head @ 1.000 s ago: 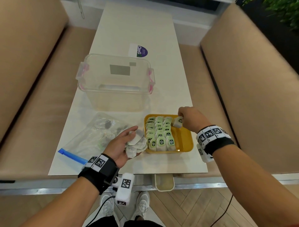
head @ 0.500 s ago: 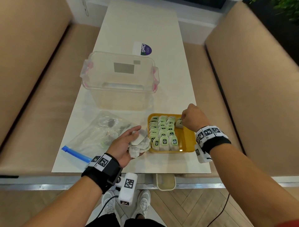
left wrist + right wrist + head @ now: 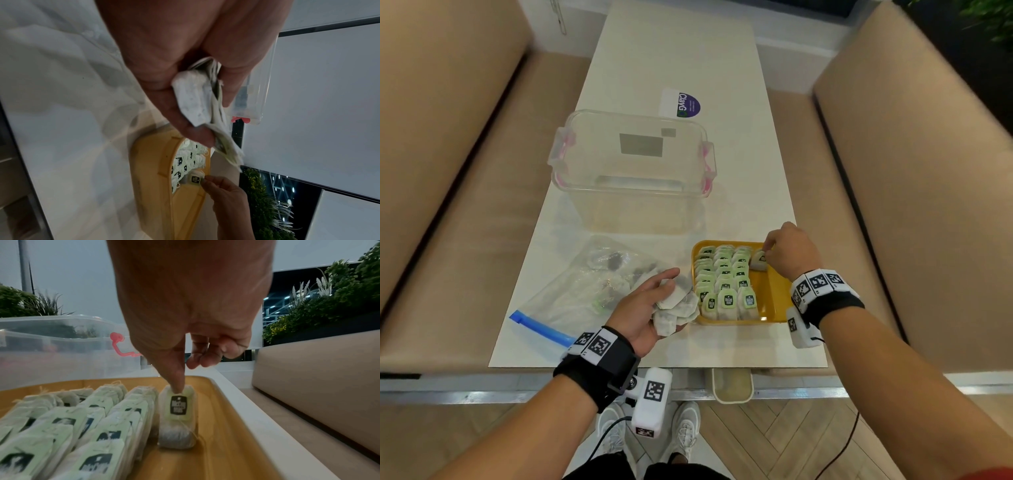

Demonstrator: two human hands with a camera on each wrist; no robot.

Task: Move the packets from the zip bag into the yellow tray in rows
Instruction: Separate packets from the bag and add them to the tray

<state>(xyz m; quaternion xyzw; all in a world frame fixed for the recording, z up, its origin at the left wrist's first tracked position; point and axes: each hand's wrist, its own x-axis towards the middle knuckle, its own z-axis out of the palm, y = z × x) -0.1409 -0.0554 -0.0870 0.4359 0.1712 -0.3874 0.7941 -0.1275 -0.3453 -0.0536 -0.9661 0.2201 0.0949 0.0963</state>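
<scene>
The yellow tray (image 3: 774,301) sits on the white table and carries three rows of green-labelled packets (image 3: 722,281). My right hand (image 3: 767,251) is at the tray's far right. It pinches the top of one packet (image 3: 177,412), which stands on the tray floor beside the third row. The other fingers (image 3: 205,356) curl behind it. My left hand (image 3: 671,291) hovers left of the tray, palm up, gripping a bunch of packets (image 3: 195,104). The clear zip bag (image 3: 585,294) with its blue strip lies flat to the left.
A clear plastic box (image 3: 633,171) with pink latches stands just behind the tray and bag. A round sticker (image 3: 686,104) lies farther back on the table. Beige sofas flank the table on both sides. The table's near edge is close to the tray.
My right hand has lowered its packet from above the tray's far edge onto the tray floor, right of the third row. The left hand has kept its bunch.
</scene>
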